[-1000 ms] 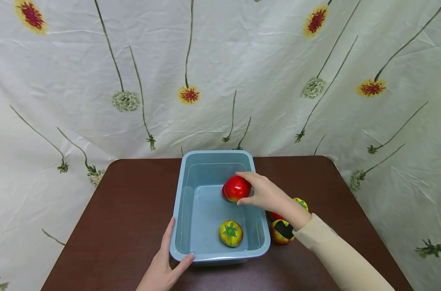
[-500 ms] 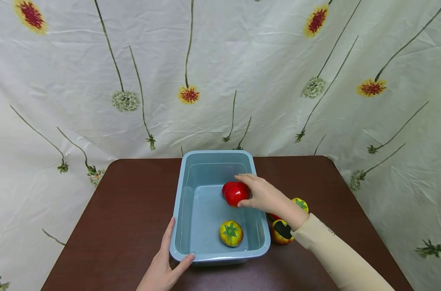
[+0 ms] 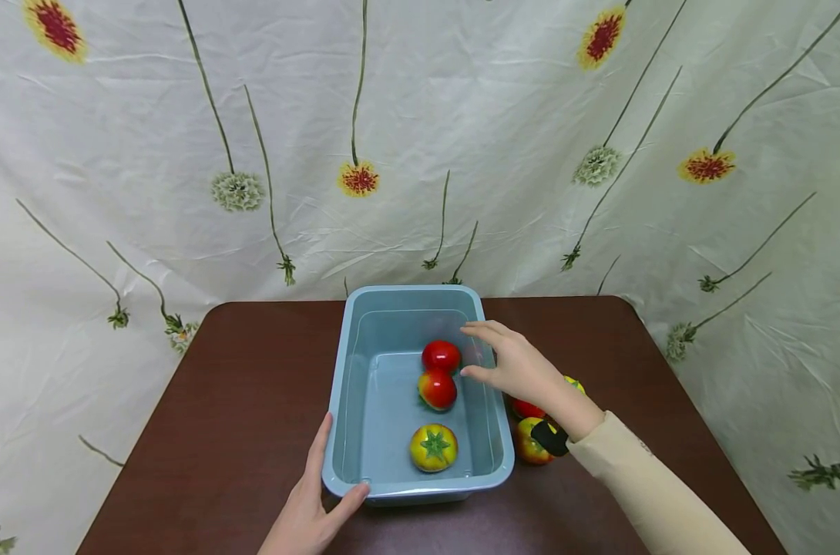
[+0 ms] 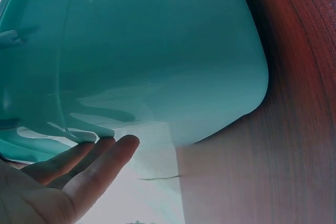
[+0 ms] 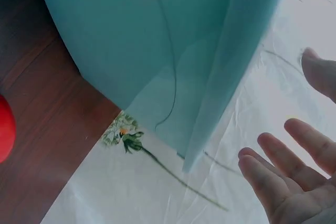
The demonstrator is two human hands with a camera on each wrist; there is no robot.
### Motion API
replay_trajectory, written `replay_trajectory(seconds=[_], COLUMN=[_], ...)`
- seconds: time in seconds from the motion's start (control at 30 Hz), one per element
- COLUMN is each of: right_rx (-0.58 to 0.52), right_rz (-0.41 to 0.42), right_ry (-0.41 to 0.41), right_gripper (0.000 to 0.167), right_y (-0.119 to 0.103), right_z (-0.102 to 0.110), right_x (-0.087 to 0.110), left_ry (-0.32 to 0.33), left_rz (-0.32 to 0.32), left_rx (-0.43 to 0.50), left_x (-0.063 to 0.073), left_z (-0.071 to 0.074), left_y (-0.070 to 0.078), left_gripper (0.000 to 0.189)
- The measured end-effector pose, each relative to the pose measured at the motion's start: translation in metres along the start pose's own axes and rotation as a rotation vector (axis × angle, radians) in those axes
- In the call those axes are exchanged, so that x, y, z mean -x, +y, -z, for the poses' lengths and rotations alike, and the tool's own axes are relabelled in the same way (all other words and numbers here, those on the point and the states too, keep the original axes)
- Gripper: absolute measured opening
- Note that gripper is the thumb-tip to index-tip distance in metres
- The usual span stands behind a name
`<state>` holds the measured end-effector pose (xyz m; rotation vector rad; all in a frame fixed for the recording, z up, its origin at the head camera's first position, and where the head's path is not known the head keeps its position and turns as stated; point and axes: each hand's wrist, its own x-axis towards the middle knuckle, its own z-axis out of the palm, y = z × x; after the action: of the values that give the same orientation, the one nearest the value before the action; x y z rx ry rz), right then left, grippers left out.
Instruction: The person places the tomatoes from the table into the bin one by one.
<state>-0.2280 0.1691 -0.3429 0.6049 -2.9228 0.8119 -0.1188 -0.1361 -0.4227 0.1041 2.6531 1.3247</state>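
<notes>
A blue plastic basin (image 3: pixel 371 462) holds three tomato-like fruits with a glossy look. Two red ones, the farther red tomato (image 3: pixel 441 355) and the nearer red tomato (image 3: pixel 438 390), lie against each other. Closer to the front is a yellow tomato (image 3: pixel 434 448) with a green star-shaped top. My right hand (image 3: pixel 517 366) hovers over the basin's right rim, thumb and fingers spread with nothing between them. At the front left corner, my left hand (image 3: pixel 309 497) rests on the basin, thumb on the front rim. Its straight fingers (image 4: pixel 105 174) touch the side wall in the left wrist view.
Right of the basin, partly behind my right forearm, lie a yellow-red tomato (image 3: pixel 531 442), a red tomato (image 3: pixel 526 408) and another with a green top (image 3: pixel 574 384). All stand on a dark brown table (image 3: pixel 267 370). A floral white cloth (image 3: pixel 406 239) hangs behind it.
My right hand has let go of a red tomato, which now lies in the basin in front of the other red one. The hand has drawn back rightward; the left hand stays put.
</notes>
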Motion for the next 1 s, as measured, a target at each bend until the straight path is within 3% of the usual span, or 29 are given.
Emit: replay_trajectory(seconds=[0.13,0.43,0.73,1.0], right_rx=[-0.031,-0.156,-0.145,-0.117], right_rz=[-0.008,-0.142,-0.282,-0.338], right_ry=[0.073,0.198,0.198,0.166], right_gripper=[0.062,0.055,0.055,0.061], right_y=[0.009,0.04,0.068,0.082], right_z=[0.006,0.009,0.0,-0.032], right_x=[0.007,0.031,0.057,0.076], left_ry=[-0.013,-0.021,-0.023,-0.025], left_rz=[0.017,0.019,0.02,0.008], left_rx=[0.01,0.02,0.025,0.041], left_x=[-0.001,-0.001,0.0,-0.001], left_z=[0.0,0.0,0.0,0.001], left_y=[0.0,0.001,0.001,0.002], left_gripper=[0.106,0.106,0.107,0.107])
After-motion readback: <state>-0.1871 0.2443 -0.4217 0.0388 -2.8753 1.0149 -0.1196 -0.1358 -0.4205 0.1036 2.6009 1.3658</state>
